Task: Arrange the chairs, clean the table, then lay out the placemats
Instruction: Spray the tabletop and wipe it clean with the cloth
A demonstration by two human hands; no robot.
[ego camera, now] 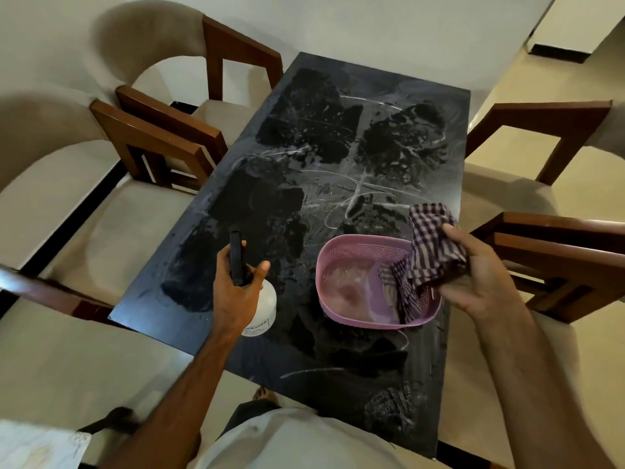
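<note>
The black table (pixel 338 184) carries chalky white marks and smears across its top. My left hand (pixel 236 286) grips a white spray bottle (pixel 262 313) by its black trigger head, over the table's near left part. My right hand (pixel 480 272) holds a purple-and-white checked cloth (pixel 429 252), whose lower end hangs into a pink plastic basket (pixel 358 262) standing on the near right of the table.
Two beige chairs with brown wooden arms (pixel 159 137) stand along the table's left side, and two more (pixel 548 242) along the right. A white wall runs behind the far end. A marbled surface (pixel 37 448) shows at the lower left corner.
</note>
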